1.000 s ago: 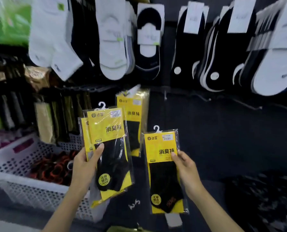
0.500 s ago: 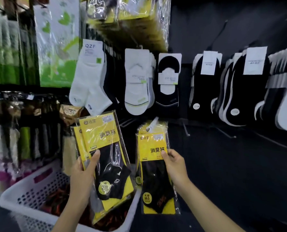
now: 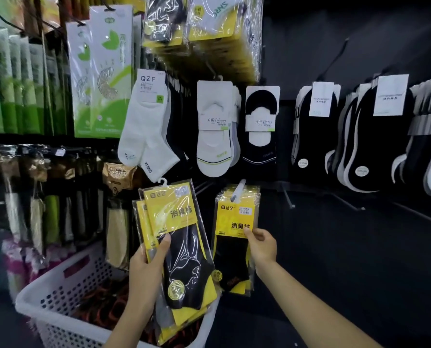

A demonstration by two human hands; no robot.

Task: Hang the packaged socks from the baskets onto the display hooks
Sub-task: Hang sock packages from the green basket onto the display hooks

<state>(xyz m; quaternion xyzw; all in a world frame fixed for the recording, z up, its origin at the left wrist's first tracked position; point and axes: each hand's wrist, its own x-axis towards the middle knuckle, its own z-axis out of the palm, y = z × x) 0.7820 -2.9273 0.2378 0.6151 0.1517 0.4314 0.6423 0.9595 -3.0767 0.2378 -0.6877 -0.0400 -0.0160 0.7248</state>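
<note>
At 7 o'clock, white basket (image 3: 46, 305); above it, left hand (image 3: 144, 270) grips a stack of yellow sock packs (image 3: 181, 247). At 3 o'clock of that, right hand (image 3: 262, 244) pinches the front pack (image 3: 230, 259) on the hook (image 3: 238, 190). Judged light, floppy, slick film: hold the card header.

back: black wall (image 3: 360, 259), pretty dark all over
fixtures: a few bare hooks (image 3: 288, 196) poking out low, right of centre
left: green packs (image 3: 101, 79) up top, dim brownish stuff under
right: rows of black socks (image 3: 317, 131) with white tags
light: glare on the bags (image 3: 209, 26) overhead
</note>
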